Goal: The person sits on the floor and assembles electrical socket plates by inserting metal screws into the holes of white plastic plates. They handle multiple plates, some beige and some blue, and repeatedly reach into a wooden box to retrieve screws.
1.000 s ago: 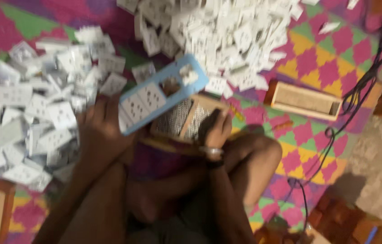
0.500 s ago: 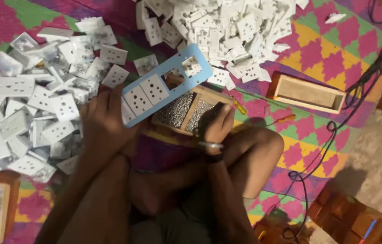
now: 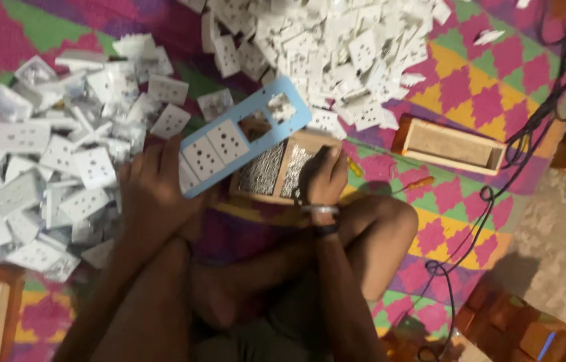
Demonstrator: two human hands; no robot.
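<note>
the view has slid a bit since half a second ago, but the hands sit about where they were. the left hand (image 3: 156, 191) grips the lower end of a long light-blue plastic switch plate (image 3: 243, 137) with two white socket modules fitted, tilted over a wooden tray of small metal screws (image 3: 276, 171). the right hand (image 3: 323, 177) dips into that tray; can't tell if its fingers are pinching anything. loose white socket modules (image 3: 48, 167) are heaped to the left.

Bare arms with no sleeves; the right hand (image 3: 323, 177) has a shiny silver bangle (image 3: 320, 209) and a dark band (image 3: 325, 230)
</note>
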